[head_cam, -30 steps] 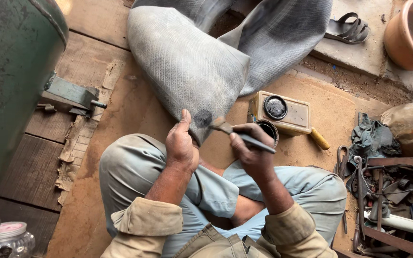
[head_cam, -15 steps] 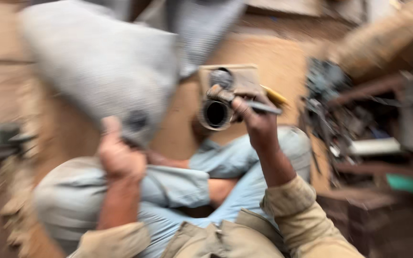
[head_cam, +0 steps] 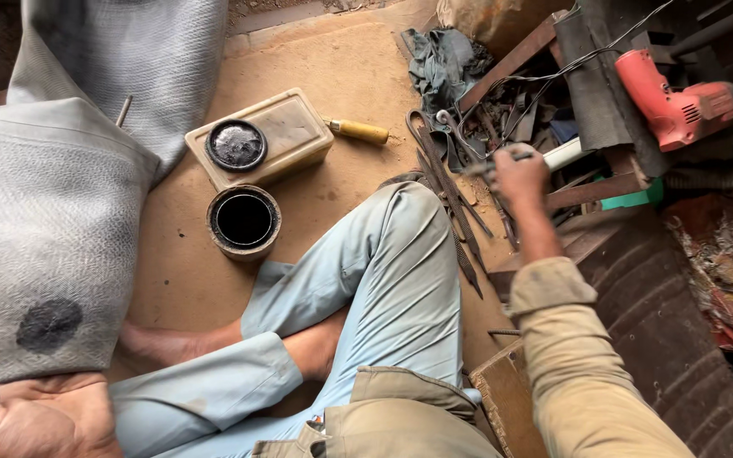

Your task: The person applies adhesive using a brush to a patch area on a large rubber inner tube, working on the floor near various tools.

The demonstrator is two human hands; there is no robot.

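Grey woven sheet (head_cam: pixel 53 246), dark glue patch up, steadied underneath by open left hand (head_cam: pixel 31 416) beside black-filled tin (head_cam: pixel 243 220), while right hand (head_cam: pixel 519 174) clenched round thin tool (head_cam: pixel 489 165), stretched toward cluttered tool pile (head_cam: pixel 468 127).

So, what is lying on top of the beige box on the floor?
On the beige box lies a round black lid with grey, shiny residue on it. The rest of the box top is bare. The lid covers whatever is beneath it, and the box's inside cannot be seen.
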